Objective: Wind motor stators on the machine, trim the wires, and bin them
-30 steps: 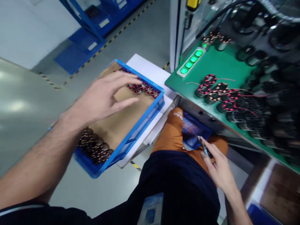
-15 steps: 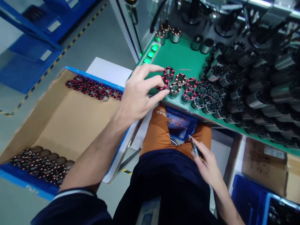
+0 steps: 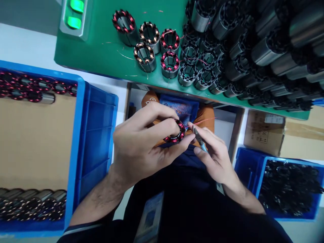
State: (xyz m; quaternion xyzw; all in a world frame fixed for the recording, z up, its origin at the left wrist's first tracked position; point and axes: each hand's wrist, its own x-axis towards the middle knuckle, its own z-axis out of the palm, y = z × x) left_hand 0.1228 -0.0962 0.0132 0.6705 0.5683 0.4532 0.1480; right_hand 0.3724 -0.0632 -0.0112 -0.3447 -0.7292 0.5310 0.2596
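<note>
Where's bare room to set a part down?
Free: green table between lit buttons and the nearest coil, bar wire scraps; cardboard between two coil rows in the blue bin. Crowded: table's right side, packed with metal cylinders.

My left grip point(image 3: 144, 143) now holds a red-wired coil point(image 3: 181, 131) off the green surface point(image 3: 93, 59); my right grip point(image 3: 215, 157) brings the pliers point(image 3: 198, 136) up beside it.

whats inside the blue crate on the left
In the crate: red-wound cores along the far side, copper-wound cores along the near, brown sheeting between. Anything under the sheeting is covered; the left part is out of frame.
</note>
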